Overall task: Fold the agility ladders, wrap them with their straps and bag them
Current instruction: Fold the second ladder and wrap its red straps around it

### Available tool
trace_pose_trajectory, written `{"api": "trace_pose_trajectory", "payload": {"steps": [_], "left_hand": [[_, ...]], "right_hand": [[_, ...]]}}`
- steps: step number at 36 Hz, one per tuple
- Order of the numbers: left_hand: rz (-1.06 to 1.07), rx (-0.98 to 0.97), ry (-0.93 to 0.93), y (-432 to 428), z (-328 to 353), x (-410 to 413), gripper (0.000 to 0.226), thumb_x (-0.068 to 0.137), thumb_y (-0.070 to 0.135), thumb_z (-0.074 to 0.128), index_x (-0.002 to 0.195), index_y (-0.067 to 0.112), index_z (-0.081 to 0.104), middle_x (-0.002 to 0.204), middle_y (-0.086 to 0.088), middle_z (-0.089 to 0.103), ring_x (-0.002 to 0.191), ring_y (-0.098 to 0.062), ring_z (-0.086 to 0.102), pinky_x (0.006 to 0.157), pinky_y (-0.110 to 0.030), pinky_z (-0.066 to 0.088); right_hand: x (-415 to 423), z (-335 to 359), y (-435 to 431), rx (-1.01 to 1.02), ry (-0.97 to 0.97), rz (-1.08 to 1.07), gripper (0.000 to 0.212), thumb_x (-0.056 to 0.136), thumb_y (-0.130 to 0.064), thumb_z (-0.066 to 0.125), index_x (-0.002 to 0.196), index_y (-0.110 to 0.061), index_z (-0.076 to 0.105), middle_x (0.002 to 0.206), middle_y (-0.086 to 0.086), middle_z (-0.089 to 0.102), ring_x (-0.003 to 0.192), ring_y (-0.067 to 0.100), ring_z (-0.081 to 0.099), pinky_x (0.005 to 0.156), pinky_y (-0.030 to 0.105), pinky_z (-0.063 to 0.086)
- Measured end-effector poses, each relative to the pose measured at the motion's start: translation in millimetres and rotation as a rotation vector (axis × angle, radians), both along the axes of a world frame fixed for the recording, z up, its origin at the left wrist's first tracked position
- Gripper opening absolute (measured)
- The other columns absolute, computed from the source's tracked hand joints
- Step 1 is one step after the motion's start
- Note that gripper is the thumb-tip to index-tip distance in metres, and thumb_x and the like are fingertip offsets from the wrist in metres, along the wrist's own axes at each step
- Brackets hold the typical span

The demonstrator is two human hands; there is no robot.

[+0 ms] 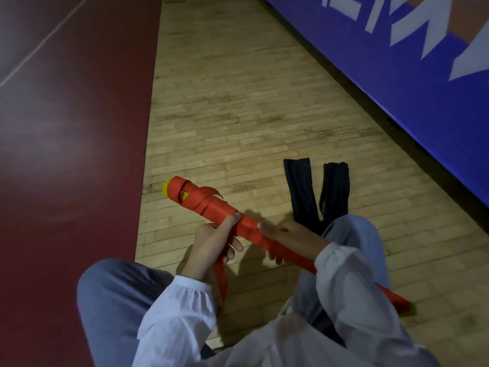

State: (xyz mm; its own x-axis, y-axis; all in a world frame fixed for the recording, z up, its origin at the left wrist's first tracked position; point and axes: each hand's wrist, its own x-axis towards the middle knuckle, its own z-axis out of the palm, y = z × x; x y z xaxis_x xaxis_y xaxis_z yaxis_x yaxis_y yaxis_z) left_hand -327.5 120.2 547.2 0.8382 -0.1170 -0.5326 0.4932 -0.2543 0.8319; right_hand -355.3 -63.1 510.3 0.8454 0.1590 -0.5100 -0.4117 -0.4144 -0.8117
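White sleeves [190, 308] and blue-jeaned knees [111, 292] filled the bottom of my view as I sat on the wooden floor [238, 102]. Across my lap I held the folded ladder [203, 200], a long bundle slanting from upper left to lower right, yellow showing at both ends. My left hand [214, 239] gripped the orange strap [221, 274] wound round the bundle, forefinger laid over the wraps, and the loose tail hung down from my fist between my knees. My right hand [293, 239] clasped the bundle just beside it, thumb on top and fingers curled beneath. Two black bags [299, 192] lay flat on the floor just past my right knee, side by side and near each other. A dark red floor strip [66, 128] ran along the left, and a blue banner [397, 62] with white lettering stood on the right.
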Motion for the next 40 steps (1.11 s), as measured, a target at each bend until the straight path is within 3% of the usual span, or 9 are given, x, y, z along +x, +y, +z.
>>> {"api": "trace_pose_trajectory", "payload": {"steps": [6,10,13,16,18,25,32,40], "left_hand": [[-0.022,-0.074,0.083,5.0,-3.5,3.2,0.043,0.09,0.043,0.059,0.094,0.0,0.061,0.064,-0.013,0.065,0.039,-0.016,0.052,0.039,-0.021,0.041],[-0.067,-0.062,0.125,9.7,-6.0,3.3,0.054,0.085,0.054,0.059,0.091,0.001,0.062,0.065,-0.016,0.065,0.04,-0.019,0.054,0.041,-0.022,0.043],[-0.082,-0.032,0.105,9.6,-7.6,2.6,0.054,0.086,0.055,0.058,0.089,0.002,0.064,0.065,-0.015,0.066,0.039,-0.017,0.053,0.039,-0.02,0.042],[-0.076,-0.025,0.058,6.3,-7.5,1.3,0.049,0.091,0.044,0.058,0.098,-0.004,0.065,0.062,-0.011,0.067,0.037,-0.014,0.051,0.036,-0.019,0.039],[-0.061,-0.042,0.038,3.3,-5.6,1.1,0.046,0.093,0.038,0.057,0.102,-0.007,0.063,0.059,-0.009,0.066,0.035,-0.012,0.049,0.036,-0.019,0.037],[-0.014,-0.011,-0.038,-4.4,-0.5,2.4,0.042,0.092,0.039,0.058,0.085,-0.002,0.066,0.056,-0.008,0.064,0.032,-0.01,0.045,0.035,-0.019,0.035],[0.033,-0.022,-0.068,-5.7,-4.5,3.5,0.035,0.093,0.03,0.061,0.072,0.002,0.064,0.053,-0.009,0.062,0.031,-0.01,0.043,0.033,-0.018,0.033],[0.029,-0.044,-0.045,-3.5,-7.6,3.6,0.037,0.094,0.025,0.058,0.069,-0.002,0.063,0.046,-0.004,0.06,0.03,-0.009,0.043,0.033,-0.016,0.033]], "right_hand": [[-0.7,-4.8,3.2,-0.029,-0.043,-0.062,0.087,0.067,-0.082,0.042,0.094,-0.004,0.07,0.085,0.016,0.073,0.071,0.021,0.066,0.076,0.034,0.053],[-2.0,-4.2,4.6,-0.018,-0.085,-0.121,0.077,0.07,-0.075,0.045,0.094,-0.006,0.07,0.082,0.012,0.072,0.068,0.016,0.064,0.07,0.028,0.048],[-3.0,-3.3,5.8,-0.027,-0.135,-0.166,0.077,0.069,-0.074,0.048,0.094,-0.005,0.07,0.083,0.014,0.072,0.069,0.018,0.064,0.075,0.033,0.051],[-3.4,-3.8,7.2,-0.067,-0.169,-0.205,0.09,0.064,-0.089,0.049,0.09,-0.006,0.071,0.082,0.013,0.072,0.075,0.027,0.068,0.082,0.043,0.053],[-3.9,-6.4,8.4,-0.099,-0.177,-0.231,0.086,0.061,-0.089,0.049,0.087,-0.01,0.071,0.08,0.01,0.072,0.078,0.027,0.068,0.084,0.047,0.054],[-9.2,-8.1,19.1,-0.197,-0.207,-0.275,0.038,0.078,-0.066,0.063,0.098,-0.033,0.058,0.086,-0.01,0.065,0.081,0.009,0.063,0.079,0.035,0.053],[-10.8,-6.4,24.6,-0.188,-0.216,-0.323,0.045,0.073,-0.056,0.074,0.106,-0.029,0.058,0.09,-0.014,0.06,0.085,0.003,0.058,0.074,0.024,0.045],[-12.2,-6.1,25.7,-0.215,-0.222,-0.339,0.059,0.068,-0.05,0.08,0.115,-0.022,0.059,0.103,-0.008,0.062,0.096,0.011,0.059,0.083,0.027,0.049]]}}
